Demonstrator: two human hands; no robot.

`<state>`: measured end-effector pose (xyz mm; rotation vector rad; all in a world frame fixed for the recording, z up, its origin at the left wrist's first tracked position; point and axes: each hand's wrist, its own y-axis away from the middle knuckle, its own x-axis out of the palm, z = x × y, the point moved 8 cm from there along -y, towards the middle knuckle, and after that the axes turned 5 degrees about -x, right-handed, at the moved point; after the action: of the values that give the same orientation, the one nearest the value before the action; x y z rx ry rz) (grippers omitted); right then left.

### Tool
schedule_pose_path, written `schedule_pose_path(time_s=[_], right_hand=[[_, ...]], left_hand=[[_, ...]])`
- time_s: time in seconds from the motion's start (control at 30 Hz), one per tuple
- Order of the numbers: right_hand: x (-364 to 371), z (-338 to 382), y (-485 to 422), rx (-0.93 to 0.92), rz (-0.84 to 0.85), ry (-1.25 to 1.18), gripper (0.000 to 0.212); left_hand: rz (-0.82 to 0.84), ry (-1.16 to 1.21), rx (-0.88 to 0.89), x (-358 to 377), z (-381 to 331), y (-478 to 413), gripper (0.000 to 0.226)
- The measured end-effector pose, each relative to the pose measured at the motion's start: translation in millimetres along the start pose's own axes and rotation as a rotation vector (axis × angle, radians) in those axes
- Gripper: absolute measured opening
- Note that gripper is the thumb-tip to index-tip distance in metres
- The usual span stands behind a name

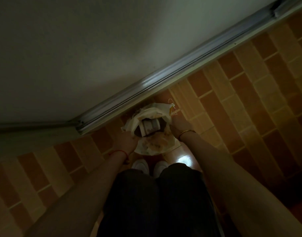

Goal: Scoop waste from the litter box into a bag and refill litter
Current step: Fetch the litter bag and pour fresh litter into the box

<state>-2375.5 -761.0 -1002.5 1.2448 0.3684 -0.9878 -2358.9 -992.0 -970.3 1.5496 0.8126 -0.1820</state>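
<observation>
A pale plastic bag (154, 146) stands on the tiled floor just in front of my feet, its mouth spread wide. Inside the opening lies a dark mass with a small grey boxy item (149, 126) on top; the dim light hides what it is. My left hand (128, 139) holds the bag's left rim. My right hand (178, 124) holds the right rim. No litter box or scoop is in view.
Orange and cream floor tiles (241, 93) run to the right and left. A metal sliding-door track (164, 77) crosses diagonally behind the bag, with a pale surface (78, 48) beyond it. My white shoes (140, 165) and dark trousers sit below the bag.
</observation>
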Motion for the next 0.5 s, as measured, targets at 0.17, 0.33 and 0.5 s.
schedule_pose_path(time_s=[0.17,0.33,0.5], right_hand=[[-26,3,18,0.045,0.013,-0.005,0.041],[-74,17,69,0.055,0.022,-0.002,0.038],[-119,39,151,0.077,0.069,-0.048,0.039]], left_hand=[[-0.051,-0.040,0.037,-32,0,12,0.030],[-0.053,-0.088,0.065,-77,-17,73,0.024],[-0.011,-0.095,0.058,-114,-24,167,0.029]])
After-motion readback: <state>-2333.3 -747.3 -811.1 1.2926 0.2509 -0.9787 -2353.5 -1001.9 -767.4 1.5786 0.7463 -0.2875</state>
